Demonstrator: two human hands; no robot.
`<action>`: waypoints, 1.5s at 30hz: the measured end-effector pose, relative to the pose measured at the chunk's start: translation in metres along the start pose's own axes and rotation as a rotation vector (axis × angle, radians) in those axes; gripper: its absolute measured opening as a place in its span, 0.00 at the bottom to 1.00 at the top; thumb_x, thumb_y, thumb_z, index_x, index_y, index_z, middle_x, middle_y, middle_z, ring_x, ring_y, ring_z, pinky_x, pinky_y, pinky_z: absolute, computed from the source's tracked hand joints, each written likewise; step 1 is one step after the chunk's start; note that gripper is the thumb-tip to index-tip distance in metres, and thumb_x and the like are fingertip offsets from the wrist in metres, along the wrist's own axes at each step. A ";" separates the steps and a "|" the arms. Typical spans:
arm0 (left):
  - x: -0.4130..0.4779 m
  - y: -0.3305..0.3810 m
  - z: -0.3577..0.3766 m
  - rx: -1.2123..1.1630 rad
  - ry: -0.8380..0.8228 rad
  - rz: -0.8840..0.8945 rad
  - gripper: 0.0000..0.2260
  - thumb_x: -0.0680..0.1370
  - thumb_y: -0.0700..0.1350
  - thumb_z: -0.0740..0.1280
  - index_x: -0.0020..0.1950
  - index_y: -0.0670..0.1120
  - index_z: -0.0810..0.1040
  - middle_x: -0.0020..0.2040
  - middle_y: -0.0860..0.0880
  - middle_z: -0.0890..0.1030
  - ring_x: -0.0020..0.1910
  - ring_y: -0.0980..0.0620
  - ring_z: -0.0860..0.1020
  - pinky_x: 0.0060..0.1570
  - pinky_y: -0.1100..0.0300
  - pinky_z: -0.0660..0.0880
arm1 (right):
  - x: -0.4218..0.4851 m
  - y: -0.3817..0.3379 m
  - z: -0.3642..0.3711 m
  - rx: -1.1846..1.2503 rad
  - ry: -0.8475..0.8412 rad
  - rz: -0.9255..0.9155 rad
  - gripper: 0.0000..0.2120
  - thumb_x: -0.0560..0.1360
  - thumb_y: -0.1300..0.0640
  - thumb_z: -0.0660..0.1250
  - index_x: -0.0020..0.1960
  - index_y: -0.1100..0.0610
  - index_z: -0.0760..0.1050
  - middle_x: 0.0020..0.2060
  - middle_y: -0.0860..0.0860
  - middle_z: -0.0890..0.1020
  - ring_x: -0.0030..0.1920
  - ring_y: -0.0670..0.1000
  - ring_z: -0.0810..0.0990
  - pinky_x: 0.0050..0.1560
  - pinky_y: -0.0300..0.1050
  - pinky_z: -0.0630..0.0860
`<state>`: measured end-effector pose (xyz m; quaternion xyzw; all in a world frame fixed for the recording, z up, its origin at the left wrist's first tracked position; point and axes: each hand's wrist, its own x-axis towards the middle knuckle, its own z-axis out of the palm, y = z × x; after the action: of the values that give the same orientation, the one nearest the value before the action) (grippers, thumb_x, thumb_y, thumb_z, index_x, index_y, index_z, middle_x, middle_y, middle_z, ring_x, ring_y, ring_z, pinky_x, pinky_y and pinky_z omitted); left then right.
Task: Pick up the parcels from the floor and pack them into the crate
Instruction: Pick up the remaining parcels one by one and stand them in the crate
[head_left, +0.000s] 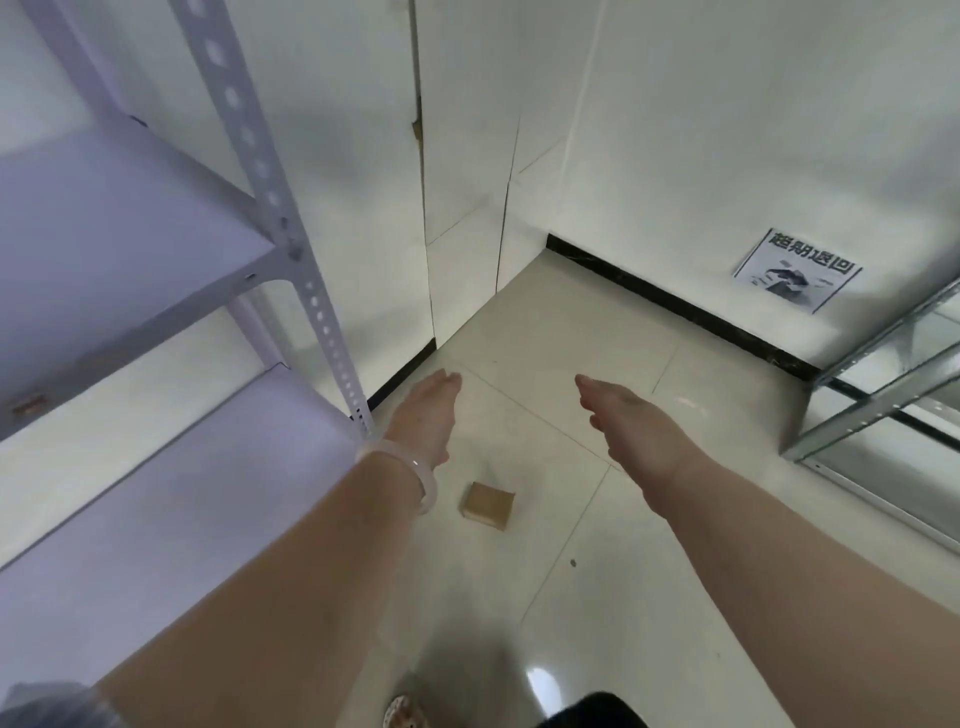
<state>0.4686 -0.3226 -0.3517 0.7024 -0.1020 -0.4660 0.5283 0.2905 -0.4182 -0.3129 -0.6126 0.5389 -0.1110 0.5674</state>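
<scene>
1. Your left hand (428, 415) is flat, fingers straight and together, holding nothing; your right hand (631, 421) is likewise flat and bare
2. The only parcel (487, 505) in view is a small brown cardboard box lying flat on the floor (597, 597), just below the middle of the frame
3. The relation to mind: the parcel sits below both hands in the picture, nearer your body than your fingertips, in the gap between the two forearms; both hands reach past it toward the wall corner
4. It lies just beside your left wrist and the pale bangle (423, 486) on it, well apart from your right forearm, so I judge the left hand the nearer; the move would be back and down, not further forward
5. The box looks close to square, a little askew to the tile joints; I cannot tell a long axis, so either pair of sides should do for a grip
6. The crate is not in view; a white rack (291, 244) fills the left of the frame and a metal rack (883, 384) stands at the right edge
</scene>
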 end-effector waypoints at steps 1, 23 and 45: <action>0.015 0.003 0.006 -0.002 0.001 -0.016 0.21 0.81 0.53 0.59 0.74 0.51 0.65 0.74 0.47 0.67 0.72 0.44 0.66 0.66 0.44 0.66 | 0.018 -0.001 -0.007 -0.024 -0.004 -0.003 0.22 0.76 0.39 0.59 0.68 0.44 0.70 0.68 0.43 0.72 0.68 0.48 0.69 0.70 0.51 0.63; 0.391 -0.277 0.070 -0.314 0.528 -0.549 0.18 0.81 0.56 0.57 0.71 0.61 0.66 0.71 0.57 0.68 0.68 0.51 0.69 0.60 0.45 0.70 | 0.531 0.253 0.125 -0.787 -0.609 0.032 0.09 0.78 0.45 0.54 0.53 0.43 0.71 0.52 0.50 0.73 0.54 0.54 0.74 0.50 0.43 0.66; 0.522 -0.479 0.104 -0.376 0.510 -0.446 0.27 0.70 0.65 0.55 0.65 0.56 0.73 0.64 0.49 0.77 0.64 0.45 0.74 0.68 0.44 0.68 | 0.589 0.463 0.232 -0.344 -0.494 0.166 0.20 0.79 0.39 0.51 0.67 0.44 0.69 0.63 0.47 0.74 0.59 0.48 0.74 0.61 0.46 0.71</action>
<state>0.5063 -0.5201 -1.0384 0.6917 0.2749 -0.3904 0.5419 0.4486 -0.6441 -1.0469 -0.6619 0.4438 0.1811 0.5763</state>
